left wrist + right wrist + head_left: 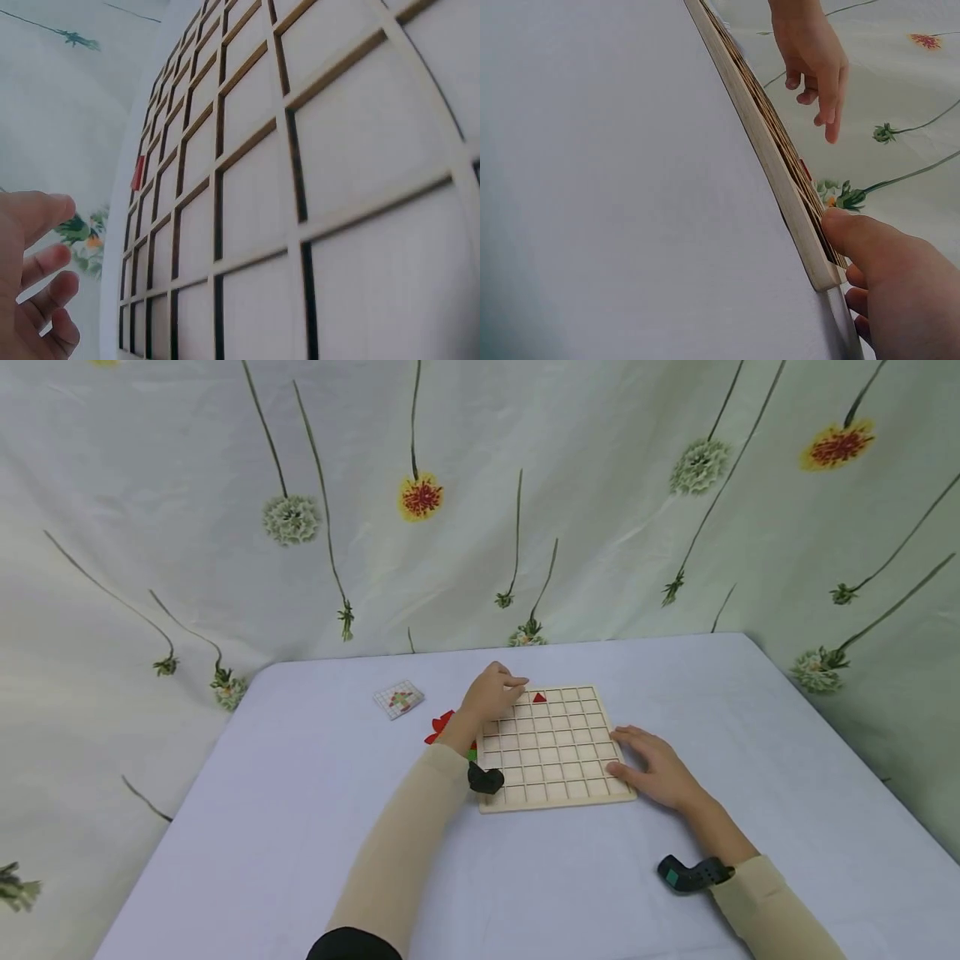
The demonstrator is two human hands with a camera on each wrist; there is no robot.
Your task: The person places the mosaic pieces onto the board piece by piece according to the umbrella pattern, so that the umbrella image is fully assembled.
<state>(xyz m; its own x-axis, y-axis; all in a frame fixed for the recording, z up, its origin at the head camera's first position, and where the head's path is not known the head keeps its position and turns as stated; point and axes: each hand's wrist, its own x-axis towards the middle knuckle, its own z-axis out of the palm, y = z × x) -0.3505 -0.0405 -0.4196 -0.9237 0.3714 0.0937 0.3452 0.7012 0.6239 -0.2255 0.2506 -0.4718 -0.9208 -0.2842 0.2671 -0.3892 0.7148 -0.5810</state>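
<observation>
Board: a pale wooden grid, lying flat on the table, near its middle, one edge towards the person. One red triangle sits in the far row, left of the middle; the other cells in plain sight are bare wood, while those at the left edge are partly covered by the left arm.

Left hand: raised at the far left corner of the board, clear of the surface as seen from the right wrist. Condition: released — thumb and fingers stand apart, loosely bent, with nothing between them in the left wrist view.

Right hand: at the right edge of the board, close to the near corner. Condition: grasping the board's rim. The thumb lies over the top of the rim and the other fingers bend along the outer side; how far they reach underneath cannot be told.

Left of the board, partly hidden by the left forearm, lie red pieces and a bit of green; their number cannot be established. Farther left, apart from these, a card lies flat — gridded, with a small red and green figure. Behind the table hangs a flowered cloth.
</observation>
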